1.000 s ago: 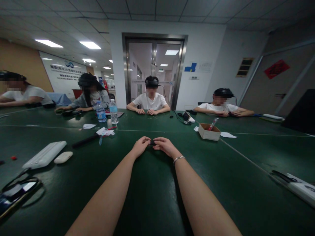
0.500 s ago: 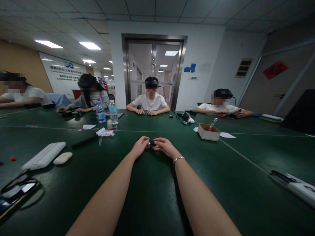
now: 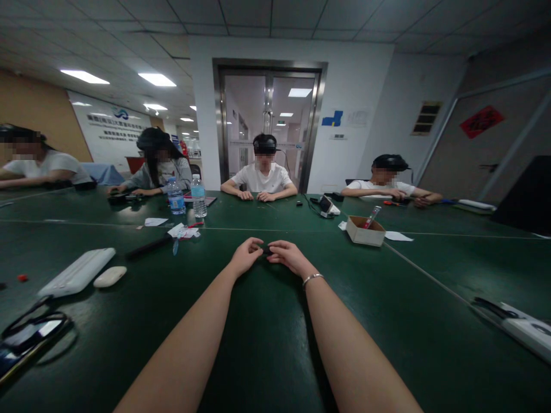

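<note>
In the head view, a small black object [image 3: 267, 250] sits between my two hands, just above the green table [image 3: 267, 344]. Its kind is too small to make out. The fingers of my right hand [image 3: 289, 256] are closed in a pinch around its right end. A silver bracelet [image 3: 312, 278] circles that wrist. My left hand [image 3: 247, 256] has its thumb and fingers curled together at the object's left end, which they partly cover.
At the left lie a white pouch [image 3: 80, 272], a pale rounded case [image 3: 110, 277] and a phone [image 3: 30, 350]. Two water bottles [image 3: 198, 196] stand farther back. A small open box [image 3: 365, 232] is at right. Several people sit around the table.
The shiny metal part seen between my fingertips no longer shows; only black does. My left fingertips have shifted slightly right, towards my right hand, which stays almost still.
</note>
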Motion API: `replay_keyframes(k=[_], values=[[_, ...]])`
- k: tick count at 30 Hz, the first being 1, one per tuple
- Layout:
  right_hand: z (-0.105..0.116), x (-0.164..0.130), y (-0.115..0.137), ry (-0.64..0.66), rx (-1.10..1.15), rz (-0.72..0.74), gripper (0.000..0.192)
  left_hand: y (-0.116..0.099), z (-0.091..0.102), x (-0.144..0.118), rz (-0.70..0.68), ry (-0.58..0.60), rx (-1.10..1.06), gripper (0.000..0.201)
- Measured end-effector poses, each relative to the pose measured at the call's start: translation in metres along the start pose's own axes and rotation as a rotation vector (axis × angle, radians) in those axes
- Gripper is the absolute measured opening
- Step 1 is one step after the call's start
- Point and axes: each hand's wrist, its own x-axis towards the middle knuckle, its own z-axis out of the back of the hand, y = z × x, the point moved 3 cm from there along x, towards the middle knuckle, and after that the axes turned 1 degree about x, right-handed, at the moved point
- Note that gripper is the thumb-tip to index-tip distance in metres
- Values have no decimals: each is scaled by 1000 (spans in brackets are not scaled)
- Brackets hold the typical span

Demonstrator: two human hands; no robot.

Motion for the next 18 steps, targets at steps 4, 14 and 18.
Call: replay_keyframes(k=[4, 14, 18], values=[[0, 1, -1, -4, -3, -3, 13, 0, -1, 0, 21, 12, -20, 29], [0, 1, 0, 5, -3, 0, 14, 0, -2, 0, 76, 35, -15, 27], [0, 1, -1, 3, -11, -5, 14, 4, -2, 2, 53, 20, 18, 25]])
